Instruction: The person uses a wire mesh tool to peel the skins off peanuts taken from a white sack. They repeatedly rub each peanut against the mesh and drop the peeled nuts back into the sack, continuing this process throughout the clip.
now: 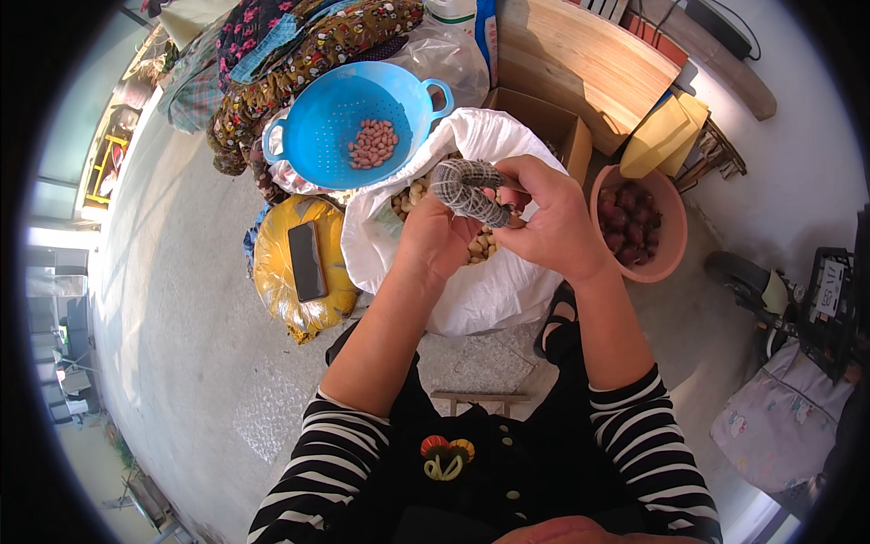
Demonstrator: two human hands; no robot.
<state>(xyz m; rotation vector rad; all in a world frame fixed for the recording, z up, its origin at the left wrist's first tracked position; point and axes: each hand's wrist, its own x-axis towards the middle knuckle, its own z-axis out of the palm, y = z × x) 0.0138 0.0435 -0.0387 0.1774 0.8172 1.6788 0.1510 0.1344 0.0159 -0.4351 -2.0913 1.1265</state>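
My right hand point(559, 221) holds a U-shaped tool wrapped in grey cord or cloth point(454, 190), with its fingers around the two ends. Close against it is my left hand point(435, 234), its fingertips mostly hidden behind the tool, so whether it pinches anything is unclear. Both hands hover over an open white woven sack point(486, 299) of unshelled peanuts point(481, 246). Beyond the sack sits a blue colander point(326, 95) with two handles, and a small heap of pinkish shelled peanuts point(372, 144) lies in it.
A smartphone point(308, 262) rests on a yellow plastic-wrapped bundle point(272, 234) at left. At right stand a pink basin point(673, 255) of dark red onions and a parked two-wheeler point(781, 306). Patterned quilted cloth point(306, 68), a cardboard box point(578, 146) and a wooden board point(578, 61) lie behind.
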